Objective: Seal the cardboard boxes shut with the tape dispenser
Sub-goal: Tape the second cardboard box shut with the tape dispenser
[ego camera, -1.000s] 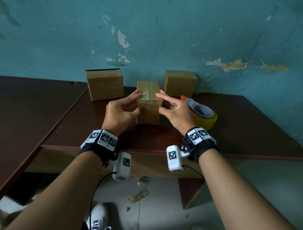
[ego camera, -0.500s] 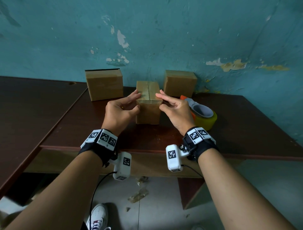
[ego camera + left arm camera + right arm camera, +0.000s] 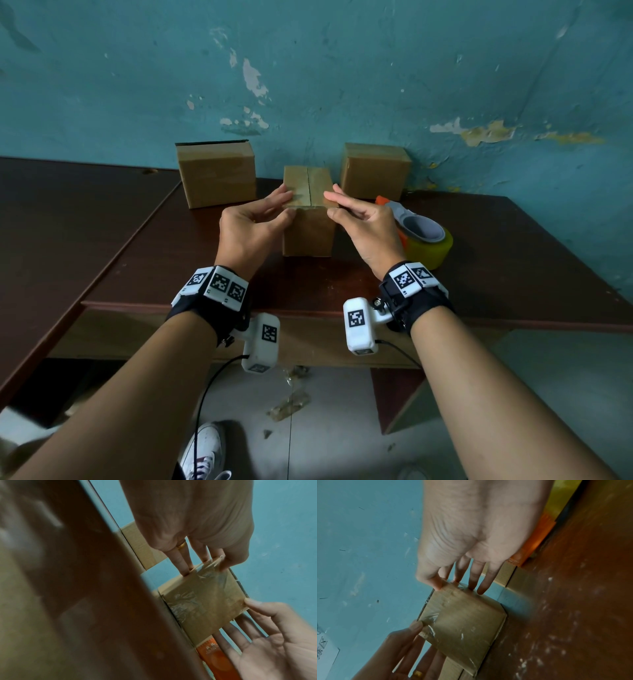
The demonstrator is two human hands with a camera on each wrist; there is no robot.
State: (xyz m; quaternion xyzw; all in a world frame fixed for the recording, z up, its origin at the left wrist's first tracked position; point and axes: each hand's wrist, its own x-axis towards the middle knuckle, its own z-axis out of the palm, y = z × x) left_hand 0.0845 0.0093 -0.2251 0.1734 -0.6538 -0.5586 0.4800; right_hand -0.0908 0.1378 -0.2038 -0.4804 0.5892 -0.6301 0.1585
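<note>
A small cardboard box (image 3: 308,233) stands mid-table, its top flaps closed with a seam down the middle. Clear tape wraps its upper front corners (image 3: 208,569). My left hand (image 3: 290,205) lies at the box's upper left corner, index on top, thumb on the front face. My right hand (image 3: 329,205) mirrors it at the upper right corner. Both hands have straight fingers pressing on the taped corners, as the wrist views show for the left hand (image 3: 205,561) and the right hand (image 3: 453,582). The tape dispenser (image 3: 421,240), orange and grey with a yellow roll, lies just right of my right hand.
Two more cardboard boxes stand against the teal wall, one back left (image 3: 217,174) and one back right (image 3: 375,169). The dark wooden table's front edge (image 3: 308,306) is near my wrists. A second table (image 3: 68,222) adjoins on the left.
Both thumbs have slid up the box's front face toward its top edge. The box and the dispenser have not moved.
</note>
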